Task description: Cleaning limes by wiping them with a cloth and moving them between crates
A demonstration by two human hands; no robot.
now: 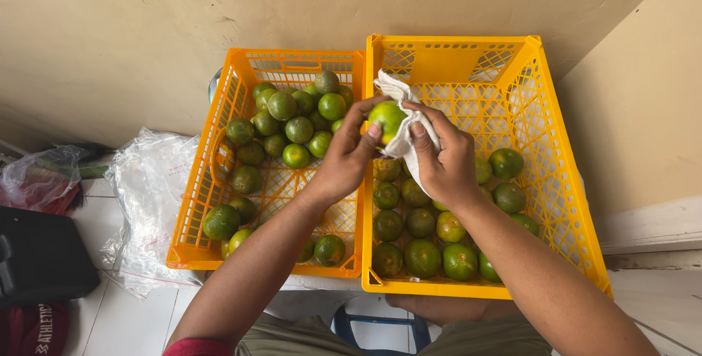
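Green and faintly yellow, a single lime (386,117) sits above the seam where two orange plastic crates meet, held up between both hands. The left hand (347,155) has its grip pinching the lime, thumb on the near face and fingertips curled over the top. The right hand (442,157) has its grip pressed together on a white cloth (401,111), which wraps the lime's right side and sticks up in a crumpled point behind it; the cloth's lower fold trails under the right palm.

The left crate (219,180) holds loose dark green limes (296,125), most of them heaped toward the far wall, with a few scattered along the near edge. The right crate (541,144) stands taller at the back and holds another batch of limes (424,242) gathered in its near half, partly hidden beneath the right wrist and forearm.

Both crates sit against a beige wall (146,34). To the left of the left crate, a crumpled clear plastic bag (150,195) lies on the white tiled floor (128,319), touching the crate's side. Farther left there is a black case (40,257) and another bundle of clear plastic (40,173). Below the crates, between the person's knees, a blue stool frame (380,327) shows.
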